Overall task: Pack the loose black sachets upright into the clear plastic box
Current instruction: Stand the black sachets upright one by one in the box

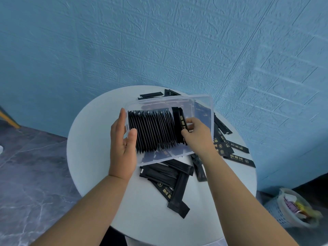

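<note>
The clear plastic box (204, 103) stood in the middle of the round white bench (92, 157), with its long side running from 9 o'clock to 3 o'clock, and its near edge covered some of the loose sachets. Inside it, a packed row of sachets (152, 132) stood upright on their edges and filled the box from its 9 o'clock end to past the middle; the 3 o'clock end of the box had no sachets in it. At the 3 o'clock end of this row the right hand (197, 135) reached into the box, and its fingers and thumb pinched the held sachets (180, 121), a few black ones with gold print, upright against the row. The left hand (122, 141) held the 9 o'clock end of the box: its fingers lay almost straight along the outside of the wall and the thumb came over the rim against the first sachets.

Around the box, loose sachets (170, 178) lay flat in small heaps at 6 o'clock, at 3 o'clock and at 12 o'clock. On the grey floor (26, 166) at 4 o'clock stood a pale basket (292, 210) with coloured wrappers. Behind the bench was a blue wall (159, 41).
</note>
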Tool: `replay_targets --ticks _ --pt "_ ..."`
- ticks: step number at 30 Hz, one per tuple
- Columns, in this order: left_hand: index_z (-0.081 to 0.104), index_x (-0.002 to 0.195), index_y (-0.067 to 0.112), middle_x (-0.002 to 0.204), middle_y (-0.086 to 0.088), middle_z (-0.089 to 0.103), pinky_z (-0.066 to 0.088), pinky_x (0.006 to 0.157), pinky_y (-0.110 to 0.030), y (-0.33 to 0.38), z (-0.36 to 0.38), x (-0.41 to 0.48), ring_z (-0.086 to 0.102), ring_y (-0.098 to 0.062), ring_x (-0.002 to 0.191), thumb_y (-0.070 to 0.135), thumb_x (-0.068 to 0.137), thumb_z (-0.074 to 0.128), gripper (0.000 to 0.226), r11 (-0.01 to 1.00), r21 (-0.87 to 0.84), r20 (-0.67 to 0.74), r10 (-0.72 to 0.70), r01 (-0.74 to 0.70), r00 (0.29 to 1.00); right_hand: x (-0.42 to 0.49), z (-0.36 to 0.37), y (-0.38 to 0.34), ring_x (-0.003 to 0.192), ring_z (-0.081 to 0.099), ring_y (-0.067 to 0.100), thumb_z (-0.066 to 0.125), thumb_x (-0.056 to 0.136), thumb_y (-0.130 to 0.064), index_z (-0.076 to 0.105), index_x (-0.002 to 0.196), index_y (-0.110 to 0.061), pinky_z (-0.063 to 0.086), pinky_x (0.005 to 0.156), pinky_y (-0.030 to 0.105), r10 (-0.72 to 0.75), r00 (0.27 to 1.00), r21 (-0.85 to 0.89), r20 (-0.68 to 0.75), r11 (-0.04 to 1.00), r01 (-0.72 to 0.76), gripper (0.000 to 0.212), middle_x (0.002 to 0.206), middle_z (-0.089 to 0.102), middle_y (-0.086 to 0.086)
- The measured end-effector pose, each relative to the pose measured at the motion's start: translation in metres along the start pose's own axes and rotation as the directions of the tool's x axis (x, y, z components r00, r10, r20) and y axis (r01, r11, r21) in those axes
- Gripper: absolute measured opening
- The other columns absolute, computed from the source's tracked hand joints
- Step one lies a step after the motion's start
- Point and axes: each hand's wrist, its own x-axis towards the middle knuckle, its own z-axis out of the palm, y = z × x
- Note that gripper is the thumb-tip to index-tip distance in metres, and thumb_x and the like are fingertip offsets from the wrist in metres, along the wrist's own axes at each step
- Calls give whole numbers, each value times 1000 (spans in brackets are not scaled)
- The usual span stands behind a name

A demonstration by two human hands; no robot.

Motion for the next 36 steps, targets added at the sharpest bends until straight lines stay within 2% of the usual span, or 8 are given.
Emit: replay_targets --ticks 7,16,19,25,29,31,34,36 --pt "17 137 35 133 26 27 21 95 4 0 0 0 23 27 122 20 96 36 48 1000 11 0 -4 4 1000 1 3 -2 87 59 18 52 89 -10 59 109 -13 48 83 31 -21 998 52 -65 998 25 22 96 60 -3" --pt "17 136 39 133 28 25 21 95 5 1 -1 0 22 28 122 21 96 36 47 1000 8 4 -8 8 1000 4 10 0 78 55 12 59 88 -15 62 106 -14 42 72 23 -5 992 29 -124 1000 8 18 84 58 -7" --pt "18 137 34 133 25 27 22 94 5 1 0 0 23 27 122 17 96 37 48 1000 2 2 4 -4 1000 2 10 1 77 55 12 60 90 -23 63 105 -14 43 72 25 -26 989 12 -149 1000 28 18 81 57 -8" --pt "16 137 36 133 28 26 20 96 4 -2 0 0 22 27 122 22 96 36 48 1000 11 5 -7 7 1000 -2 10 0 86 65 20 52 95 -30 66 105 -15 53 82 37 -2 1000 17 -22 1000 2 22 91 65 -1" --pt "17 137 35 133 27 27 21 96 3 -1 0 0 23 27 122 21 96 36 48 1000 0 2 -12 12 1000 -7 6 -1 87 58 12 53 94 -30 62 114 -18 46 77 27 -15 1000 -38 9 999 15 25 96 61 -4" --pt "16 138 33 132 26 28 20 97 3 -1 0 1 23 28 121 20 96 36 48 1000 7 -5 -8 8 1000 -15 2 -1 93 56 8 54 94 -31 60 116 -20 43 79 20 -85 995 -9 -57 996 84 26 105 60 -5" --pt "14 139 28 130 24 30 19 97 3 -1 0 0 23 29 120 17 97 36 49 1000 20 -12 11 -10 1000 -46 -7 1 93 56 3 58 92 -26 62 101 -28 42 76 8 -209 963 88 -172 970 227 11 100 59 -12" --pt "14 139 26 130 24 29 20 97 3 0 -1 0 23 28 120 15 98 36 48 1000 21 -24 20 -20 1000 -73 -11 8 88 57 -1 61 90 -21 60 89 -35 41 74 7 -259 954 135 -152 951 279 14 91 60 -19"
